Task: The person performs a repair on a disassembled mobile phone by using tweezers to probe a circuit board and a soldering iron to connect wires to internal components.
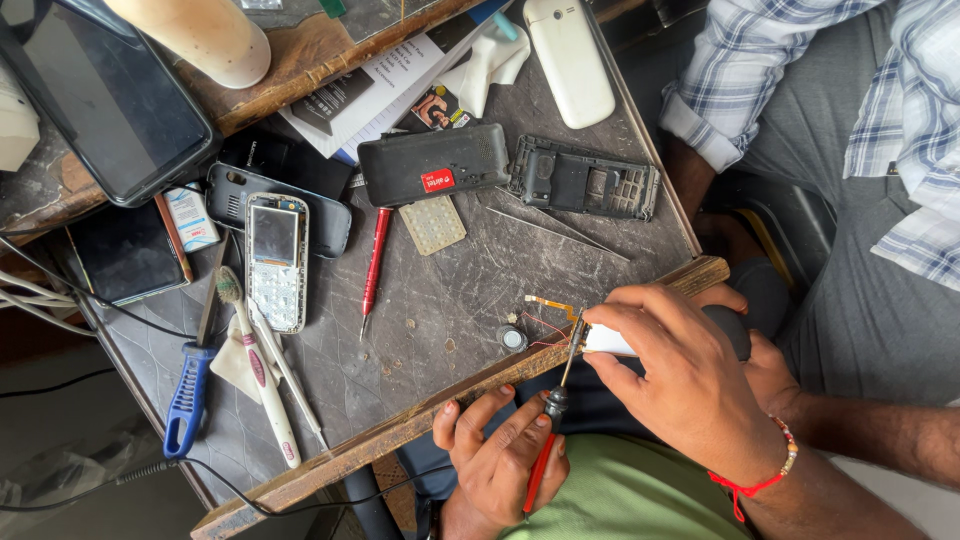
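While gripping a red screwdriver point(548, 440) in left hand point(497, 452), tip set against small white part point(604, 340); right hand point(680, 380) clenched round that part, at table point(440, 300) edge; red pen point(374, 262) well apart.

The left hand point(500, 455) holds a red screwdriver point(550, 430). Its tip touches a small white part point(607, 342) that the right hand point(680, 385) grips.

We see only one view, from a camera worn on the head, looking steeply down and close onto the worn table point(560, 260), which fills the left and centre of the frame; our own hands sit at the lower right.
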